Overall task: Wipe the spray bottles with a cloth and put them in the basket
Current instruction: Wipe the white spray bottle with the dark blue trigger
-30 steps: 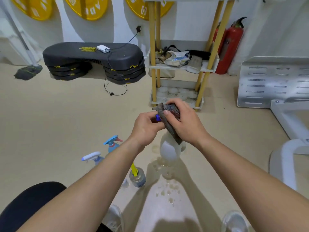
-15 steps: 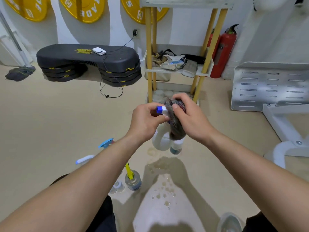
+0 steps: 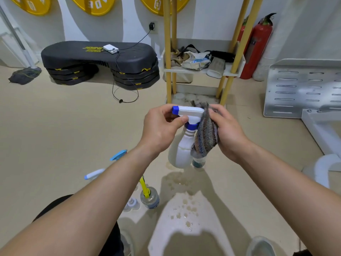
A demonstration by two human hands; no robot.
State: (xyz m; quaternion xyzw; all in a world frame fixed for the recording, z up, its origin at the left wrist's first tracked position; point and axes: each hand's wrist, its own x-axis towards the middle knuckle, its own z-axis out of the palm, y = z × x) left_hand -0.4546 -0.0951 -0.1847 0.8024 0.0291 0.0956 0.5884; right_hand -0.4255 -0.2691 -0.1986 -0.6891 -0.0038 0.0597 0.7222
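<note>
A white spray bottle (image 3: 181, 150) with a blue nozzle and collar hangs in the air at the centre. My left hand (image 3: 160, 128) pinches its trigger head from the left. My right hand (image 3: 227, 130) holds a grey striped cloth (image 3: 205, 135) against the back of the sprayer head and neck. More spray bottles stand on the floor below my left arm: one with a blue head (image 3: 118, 155), one with a white and blue head (image 3: 94, 174), one with a yellow tube (image 3: 149, 197). A small bottle (image 3: 198, 161) stands behind the cloth. No basket is in view.
Water drops (image 3: 184, 209) lie on the beige floor in front of me. A yellow-legged shelf (image 3: 199, 71) with clutter stands ahead, black step platforms (image 3: 99, 60) to its left, red fire extinguishers (image 3: 256, 47) and a metal plate (image 3: 302, 87) at the right.
The cloth has slid off the top of the sprayer head to its back and neck, so the white head now shows. The bottle hangs more upright. The camera moved closer.
</note>
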